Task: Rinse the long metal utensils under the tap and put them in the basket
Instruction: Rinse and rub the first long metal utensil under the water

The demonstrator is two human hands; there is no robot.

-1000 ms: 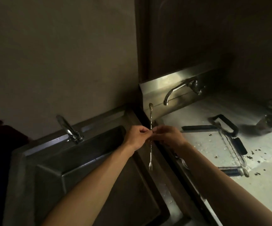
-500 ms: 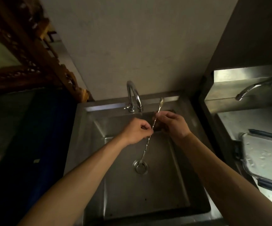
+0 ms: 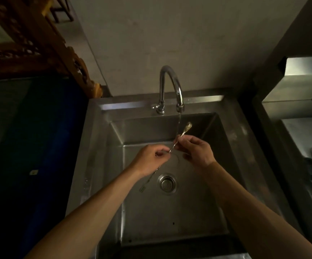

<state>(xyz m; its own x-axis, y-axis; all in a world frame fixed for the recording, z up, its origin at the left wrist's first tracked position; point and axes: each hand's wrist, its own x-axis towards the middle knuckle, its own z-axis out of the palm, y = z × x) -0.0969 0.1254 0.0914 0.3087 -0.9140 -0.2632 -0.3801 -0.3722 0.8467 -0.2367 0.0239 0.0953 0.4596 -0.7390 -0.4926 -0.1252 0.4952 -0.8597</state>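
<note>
Water now runs from the tap (image 3: 172, 86) onto the long fork (image 3: 170, 150) you pinch with left hand (image 3: 151, 160) and right hand (image 3: 196, 150), so rinsing has begun.

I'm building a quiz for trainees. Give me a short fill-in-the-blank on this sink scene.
1. Both hands, left and right, hold one long metal ____.
2. Water runs from the tap into the ____.
3. The utensil's forked end lies left of the ____.

Missing words: utensil; sink; drain
</note>
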